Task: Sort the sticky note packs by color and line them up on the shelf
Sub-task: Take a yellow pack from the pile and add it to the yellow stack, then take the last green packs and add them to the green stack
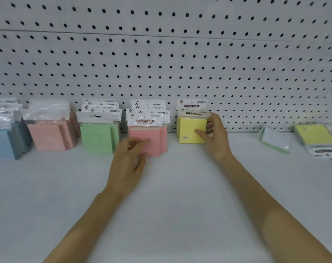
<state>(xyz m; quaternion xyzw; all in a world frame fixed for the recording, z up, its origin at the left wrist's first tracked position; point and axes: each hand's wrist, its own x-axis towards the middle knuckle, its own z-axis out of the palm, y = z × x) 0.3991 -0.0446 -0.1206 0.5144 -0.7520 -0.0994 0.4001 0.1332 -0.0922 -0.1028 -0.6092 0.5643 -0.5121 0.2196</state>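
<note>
Already, along your white shelf [170, 186] from the left, upright rows of cellophane-wrapped sticky note packs stand against the pegboard back wall [161, 54]: blue packs [0, 143], salmon-pink packs [47, 136], green packs [96, 138], then brighter pink packs [145, 141], each colour kept to its own row so the fronts line up. Your left hand [129, 164] hovers with fingers loosely apart just in front of the pink row, gripping nothing, probably to steady it. Your right hand [215, 137] clasps the front yellow pack [192, 130] by its right edge, thumb on its face, seating it upright before another yellow one. Further right, loose green-edged [275, 139] and yellow [315, 134] packs lie flat, apparently not yet sorted.
</note>
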